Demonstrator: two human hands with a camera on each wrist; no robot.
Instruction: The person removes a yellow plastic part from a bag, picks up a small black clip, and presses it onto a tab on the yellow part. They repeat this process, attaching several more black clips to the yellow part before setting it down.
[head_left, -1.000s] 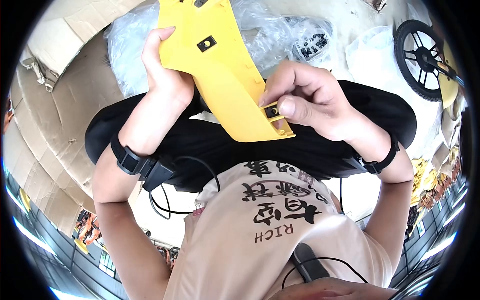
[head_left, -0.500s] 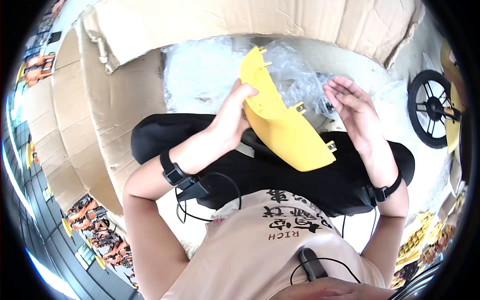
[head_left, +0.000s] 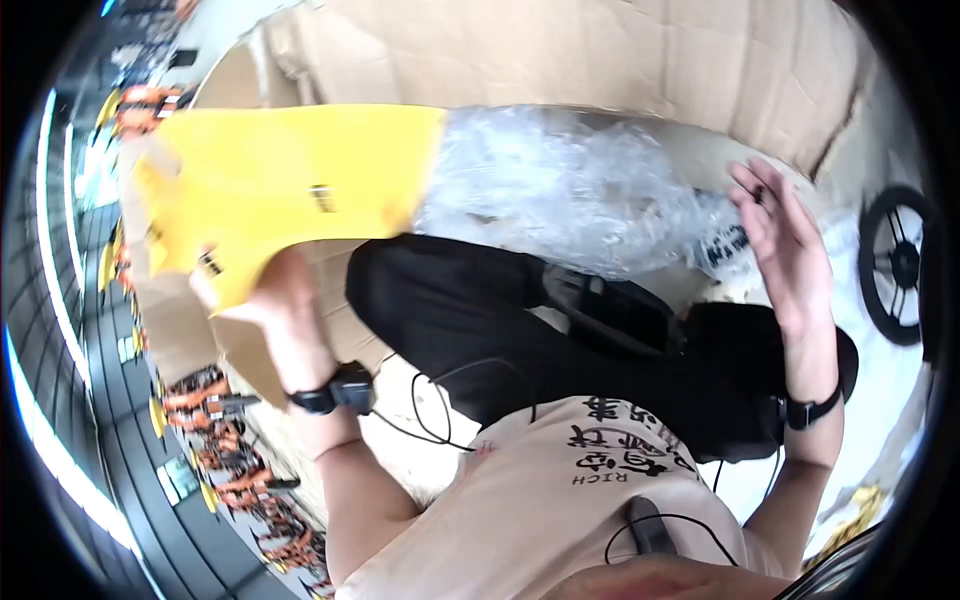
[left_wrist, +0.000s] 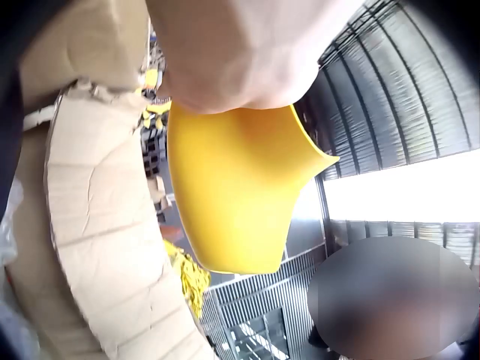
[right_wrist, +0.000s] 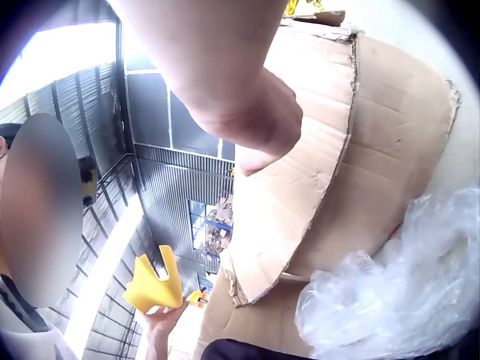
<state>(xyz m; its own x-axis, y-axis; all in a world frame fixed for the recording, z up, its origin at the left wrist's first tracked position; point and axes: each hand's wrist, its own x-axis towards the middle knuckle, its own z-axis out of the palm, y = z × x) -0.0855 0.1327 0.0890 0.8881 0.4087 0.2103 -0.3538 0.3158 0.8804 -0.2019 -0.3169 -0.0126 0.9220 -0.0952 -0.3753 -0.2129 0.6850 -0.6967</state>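
Observation:
My left hand (head_left: pixel 275 290) grips the narrow end of a yellow plastic panel (head_left: pixel 370 165), raised at the left; black clips (head_left: pixel 322 198) sit on its face. The left wrist view shows the smooth curved side of the panel (left_wrist: pixel 232 195) beyond my hand (left_wrist: pixel 240 64). At the right, my right hand (head_left: pixel 785 245) is raised beside a bag of small black parts (head_left: pixel 722 248), with a small dark piece (head_left: pixel 759 195) between the fingers. In the right wrist view the fingertips of that hand (right_wrist: pixel 266 124) are mostly hidden.
Crumpled clear plastic (head_left: pixel 560 190) lies beyond the crossed legs. Cardboard sheets (head_left: pixel 600 60) cover the floor at the far side and left. A black wheel (head_left: pixel 898 265) stands at the right. Cables (head_left: pixel 430 400) hang near my left wrist.
My left hand has swung the yellow panel far to the left and turned its clipped face into view. My right hand has let go of the panel and moved away to the right.

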